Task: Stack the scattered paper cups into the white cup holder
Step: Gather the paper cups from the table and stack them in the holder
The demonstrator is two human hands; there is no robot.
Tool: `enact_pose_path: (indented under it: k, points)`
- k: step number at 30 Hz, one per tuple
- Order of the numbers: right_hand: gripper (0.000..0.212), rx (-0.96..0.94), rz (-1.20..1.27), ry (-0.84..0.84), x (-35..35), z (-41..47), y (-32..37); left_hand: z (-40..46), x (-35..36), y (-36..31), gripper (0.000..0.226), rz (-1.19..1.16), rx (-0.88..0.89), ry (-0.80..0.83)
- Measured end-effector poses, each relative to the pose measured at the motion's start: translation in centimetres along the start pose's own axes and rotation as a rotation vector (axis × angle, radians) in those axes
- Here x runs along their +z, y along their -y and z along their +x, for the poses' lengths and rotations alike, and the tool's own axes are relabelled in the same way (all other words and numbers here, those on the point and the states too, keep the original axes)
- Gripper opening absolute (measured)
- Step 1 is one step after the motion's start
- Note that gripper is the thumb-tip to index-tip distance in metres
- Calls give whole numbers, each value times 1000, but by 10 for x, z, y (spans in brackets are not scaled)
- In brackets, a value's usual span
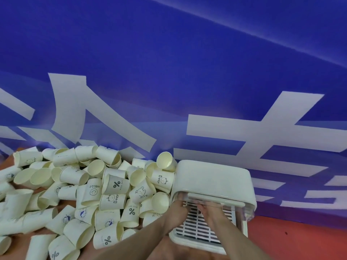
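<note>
Several cream paper cups with small prints lie in a loose pile across the left half of the table. The white cup holder stands to the right of the pile, with a slatted white tray at its base and a clear front flap. Both my hands are at the holder's open front. My left hand curls its fingers around the flap's lower left corner. My right hand reaches under the flap over the tray, its fingers blurred. No cup shows in either hand.
A blue banner with large white characters rises right behind the cups and the holder. The table's red-orange surface shows to the right of the holder and between cups at the near left.
</note>
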State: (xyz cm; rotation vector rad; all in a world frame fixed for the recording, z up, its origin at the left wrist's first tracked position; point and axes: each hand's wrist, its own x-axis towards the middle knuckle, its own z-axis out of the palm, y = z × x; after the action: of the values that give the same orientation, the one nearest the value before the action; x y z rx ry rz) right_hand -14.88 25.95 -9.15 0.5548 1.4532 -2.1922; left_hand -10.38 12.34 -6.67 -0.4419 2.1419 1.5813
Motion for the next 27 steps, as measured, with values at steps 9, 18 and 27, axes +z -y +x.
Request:
enact_pose_path:
  k: [9, 18, 27]
  points:
    - [19, 60, 15, -83, -10, -14, 0, -18, -16, 4, 23, 95, 3, 152]
    - [22, 164, -1050, 14, 26, -77, 8, -64, -84, -34, 31, 257, -46, 351]
    - [17, -200, -1360, 284, 145, -113, 31, -84, -186, -56, 23, 814, 127, -401]
